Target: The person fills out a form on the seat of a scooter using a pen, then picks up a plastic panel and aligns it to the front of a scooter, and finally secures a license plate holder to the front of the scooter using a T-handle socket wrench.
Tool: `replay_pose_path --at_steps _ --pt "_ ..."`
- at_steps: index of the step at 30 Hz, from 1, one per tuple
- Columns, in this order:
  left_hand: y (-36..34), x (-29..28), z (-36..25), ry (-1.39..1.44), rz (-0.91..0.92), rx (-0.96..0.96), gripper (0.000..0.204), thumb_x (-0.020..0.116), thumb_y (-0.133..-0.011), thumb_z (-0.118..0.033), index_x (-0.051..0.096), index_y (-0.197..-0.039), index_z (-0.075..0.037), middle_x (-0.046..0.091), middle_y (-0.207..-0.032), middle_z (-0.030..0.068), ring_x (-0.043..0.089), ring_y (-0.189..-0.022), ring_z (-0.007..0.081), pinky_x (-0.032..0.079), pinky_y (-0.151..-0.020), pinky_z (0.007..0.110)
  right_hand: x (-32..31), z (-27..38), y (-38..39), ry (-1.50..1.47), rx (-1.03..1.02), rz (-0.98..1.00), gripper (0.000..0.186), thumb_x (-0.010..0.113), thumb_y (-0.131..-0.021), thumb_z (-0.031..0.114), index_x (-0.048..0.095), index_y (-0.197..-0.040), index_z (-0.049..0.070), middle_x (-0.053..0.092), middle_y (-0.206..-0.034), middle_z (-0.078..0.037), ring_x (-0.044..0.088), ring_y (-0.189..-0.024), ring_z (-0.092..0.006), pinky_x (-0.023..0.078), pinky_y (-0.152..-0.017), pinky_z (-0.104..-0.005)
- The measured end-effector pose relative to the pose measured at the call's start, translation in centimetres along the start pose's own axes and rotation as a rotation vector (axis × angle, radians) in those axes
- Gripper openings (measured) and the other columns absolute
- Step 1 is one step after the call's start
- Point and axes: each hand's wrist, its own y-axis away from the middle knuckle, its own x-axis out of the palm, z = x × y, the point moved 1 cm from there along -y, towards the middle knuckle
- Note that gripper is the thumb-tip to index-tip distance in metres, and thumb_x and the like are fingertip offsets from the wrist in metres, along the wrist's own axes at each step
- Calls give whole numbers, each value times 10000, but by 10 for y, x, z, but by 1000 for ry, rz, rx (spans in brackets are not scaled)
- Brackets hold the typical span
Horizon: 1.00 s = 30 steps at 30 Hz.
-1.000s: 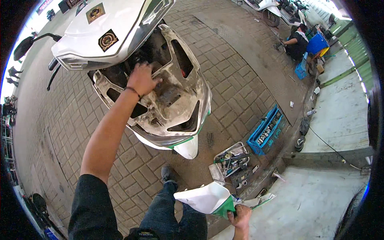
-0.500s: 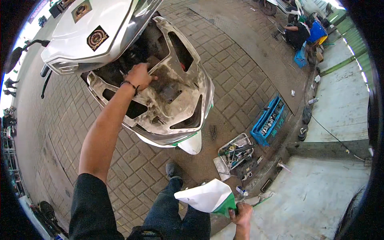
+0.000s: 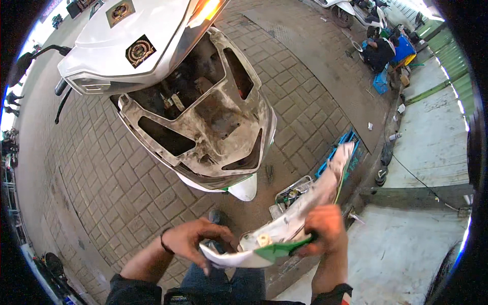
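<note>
Overhead, curved white plastic panel (image 3: 300, 208) in both hands.

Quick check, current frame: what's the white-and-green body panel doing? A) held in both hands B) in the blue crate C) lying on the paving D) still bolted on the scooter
A: the right hand grips the white-and-green body panel near its green end and the left hand touches its near edge, in front of the opened scooter.

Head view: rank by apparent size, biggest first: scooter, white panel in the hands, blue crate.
1. scooter
2. white panel, held close to the camera, so it looks bigger
3. blue crate, partly hidden behind the panel
</note>
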Motion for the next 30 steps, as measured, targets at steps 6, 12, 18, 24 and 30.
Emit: replay_pose_path --at_steps 6,12,18,24,30 --pt "25 58 29 423 -869 -19 685 802 -719 -112 450 -1297 -6 575 -1222 101 533 -1131 191 399 -986 368 25 -40 -36 -87 12 -570 341 810 -629 265 553 -764 86 588 -698 -58 580 -627 -218 458 -588 -335" --pt "47 36 69 616 -1208 161 694 779 -739 -346 454 -1289 -75 578 -1202 97 570 -1080 300 479 -909 487 82 -108 47 -16 790 -847 496 633 -855 258 454 -1228 -16 548 -1172 -205 518 -1107 -337 376 -990 -417" --pt "55 11 93 730 -1340 257 767 698 -744 -543 435 -1298 -82 541 -1236 94 532 -1111 287 446 -941 473 194 -142 176 -347 1206 -533 751 484 -923 496 308 -1366 -84 424 -1346 -265 435 -1231 -340 314 -1043 -377" --pt "62 -33 89 546 -1627 241 636 503 -910 -506 397 -1336 -46 522 -1231 122 519 -1084 276 425 -940 448 196 -117 94 -695 1279 -961 728 531 -909 474 413 -1281 -141 537 -1226 -236 515 -1102 -269 378 -959 -338" --pt "54 -67 50 -295 -1792 13 577 503 -957 -365 334 -1374 -4 454 -1299 150 436 -1170 219 336 -1013 359 168 -140 28 -463 1111 -979 628 559 -907 429 523 -1163 -144 607 -1085 -223 556 -993 -262 406 -905 -335"
